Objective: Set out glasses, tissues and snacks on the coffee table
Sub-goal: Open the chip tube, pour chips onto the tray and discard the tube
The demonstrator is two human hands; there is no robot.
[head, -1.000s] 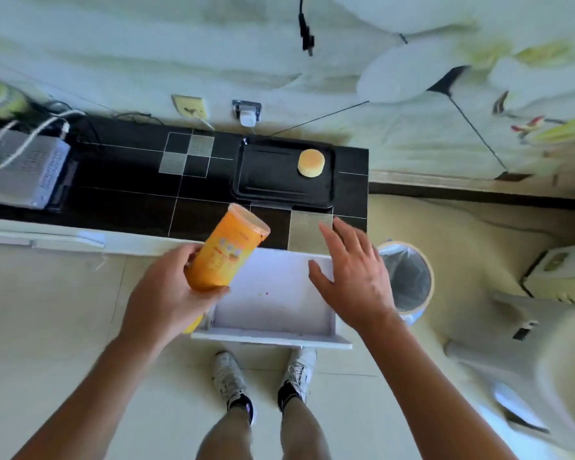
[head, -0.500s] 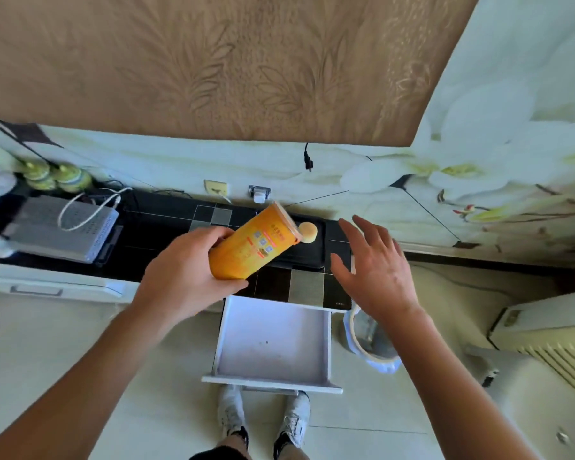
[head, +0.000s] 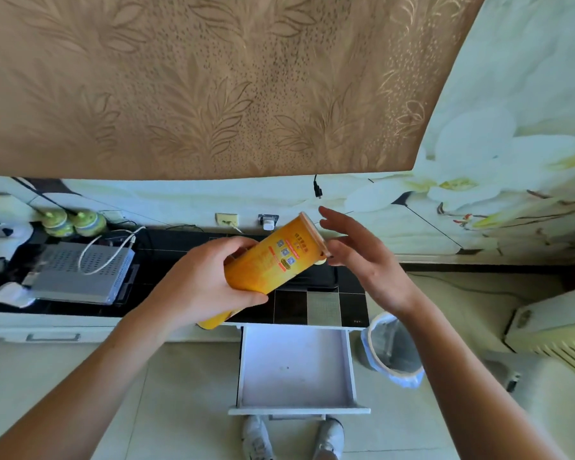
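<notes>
Snack can [head: 273,263]: tall orange-yellow cylinder with a pale lid at its upper end; a printed panel with small blue squares and lines of text runs along the side; the text is too small to read.
Long axis: tilted, running from lower left to upper right in the head view.
Pointing: the lidded end points up and to the right, toward the wall; the base end points down and to the left, toward the person.
Position: held in the air above the black tiled cabinet top [head: 322,307], in front of the dark tray [head: 316,280], which it partly hides.
Left hand [head: 203,283]: fingers wrapped round the lower half of the snack can, thumb over the top side, fingers closed underneath; firm hold.
Right hand [head: 362,257]: fingers spread and slightly curled, nothing held; palm faces the lidded end of the can, just beside it; contact with the lid cannot be told.
Drawer [head: 296,370]: white, pulled out below the cabinet top, its floor bare apart from small specks.
Bin [head: 392,350]: round, lined with a clear bag, standing on the floor just right of the drawer.
Grey box [head: 80,273]: flat perforated unit with a white cable looped over it, on the cabinet top, well to the left.
Jars [head: 73,222]: two green-topped ones against the wall, behind the grey box.
Shoes [head: 292,438]: pale pair visible on the floor under the drawer front.
</notes>
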